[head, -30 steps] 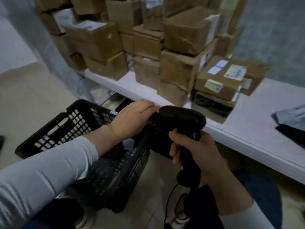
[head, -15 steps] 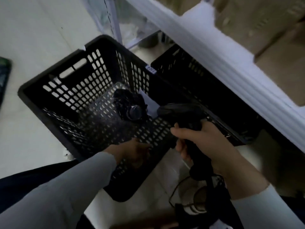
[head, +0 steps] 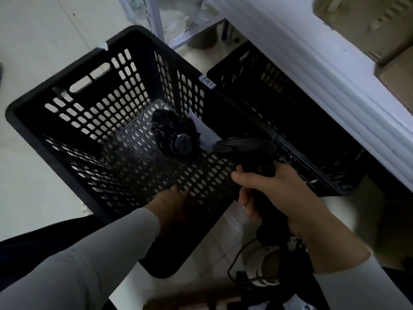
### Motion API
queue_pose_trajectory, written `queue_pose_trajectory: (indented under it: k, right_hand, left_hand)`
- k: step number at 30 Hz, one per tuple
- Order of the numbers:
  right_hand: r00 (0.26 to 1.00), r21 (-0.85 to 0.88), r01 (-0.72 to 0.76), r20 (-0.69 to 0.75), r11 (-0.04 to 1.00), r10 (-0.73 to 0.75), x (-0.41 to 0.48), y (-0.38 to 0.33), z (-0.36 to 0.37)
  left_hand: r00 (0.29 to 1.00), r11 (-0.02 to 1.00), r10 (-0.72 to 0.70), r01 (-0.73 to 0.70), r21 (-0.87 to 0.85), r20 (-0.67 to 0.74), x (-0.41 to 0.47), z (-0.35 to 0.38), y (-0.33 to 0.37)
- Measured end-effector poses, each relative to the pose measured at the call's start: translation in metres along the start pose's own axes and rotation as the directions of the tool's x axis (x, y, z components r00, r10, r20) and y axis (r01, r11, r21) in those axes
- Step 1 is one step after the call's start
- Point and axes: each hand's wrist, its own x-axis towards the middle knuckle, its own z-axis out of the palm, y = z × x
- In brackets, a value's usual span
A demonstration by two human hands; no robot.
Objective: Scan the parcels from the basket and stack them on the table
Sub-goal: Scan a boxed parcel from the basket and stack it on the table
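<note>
A black perforated basket [head: 67, 121] stands on the floor, tilted toward me. One parcel [head: 174, 135] lies in it, wrapped in crumpled black plastic, with a white label [head: 206, 133] at its right side. My left hand [head: 172, 204] grips the basket's near rim, its fingers hidden behind the wall. My right hand [head: 281, 193] holds the handle of a black barcode scanner [head: 245, 148]. The scanner's head hangs over the basket's right side, just right of the parcel.
A second black basket [head: 279, 108] sits to the right, partly under the white table edge [head: 335, 70]. Cardboard boxes [head: 384, 25] stand on the table at top right. The scanner cable [head: 234, 260] loops down by a white shoe [head: 261, 267].
My view has dropped from the stacked boxes on the table to the basket. My left hand moved from the basket's far rim to its near rim. The scanner stays in my right hand.
</note>
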Motion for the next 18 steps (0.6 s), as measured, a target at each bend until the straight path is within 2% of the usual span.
queue_pose_trajectory:
  k: [2, 4, 6, 8, 10, 11, 12, 16, 18]
  right_hand:
    - [1.0, -0.008, -0.004, 0.002, 1.0, 0.004, -0.002, 0.001, -0.001]
    - [1.0, -0.017, -0.004, -0.002, 1.0, 0.004, -0.006, 0.001, -0.003]
    - [1.0, -0.018, 0.012, -0.009, 1.0, -0.013, -0.01, -0.001, -0.005]
    - [0.999, -0.02, 0.038, -0.016, 0.999, -0.038, -0.017, -0.005, -0.006]
    - [0.998, -0.006, 0.066, -0.019, 0.998, -0.066, -0.026, -0.008, -0.005]
    - [0.997, 0.011, 0.078, -0.024, 0.997, -0.078, -0.031, -0.009, -0.004]
    - [0.995, 0.035, 0.091, -0.04, 0.995, -0.09, -0.036, -0.01, -0.003]
    - [0.983, 0.215, 0.161, -0.127, 0.963, -0.136, -0.055, -0.01, 0.008]
    - [0.975, 0.331, 0.21, -0.139, 0.92, -0.172, -0.068, -0.012, 0.015]
  left_hand:
    - [0.999, 0.992, -0.01, 0.004, -0.127, -0.049, -0.005, -0.006, 0.001]
    - [0.991, 0.958, -0.094, 0.066, -0.28, -0.091, -0.009, -0.016, -0.007]
    - [0.966, 0.852, -0.237, 0.156, -0.501, -0.103, -0.017, -0.031, -0.021]
    - [0.929, 0.639, -0.358, 0.173, -0.75, -0.09, -0.027, -0.049, -0.038]
    - [0.904, 0.308, -0.42, 0.064, -0.949, -0.075, -0.044, -0.068, -0.055]
    - [0.9, 0.134, -0.432, 0.0, -0.991, -0.059, -0.055, -0.077, -0.061]
    - [0.904, 0.007, -0.425, -0.055, -0.998, -0.053, -0.067, -0.085, -0.067]
    - [0.964, -0.312, -0.248, -0.171, -0.935, -0.093, -0.13, -0.11, -0.061]
    - [0.979, -0.414, -0.137, -0.197, -0.889, -0.153, -0.165, -0.113, -0.05]
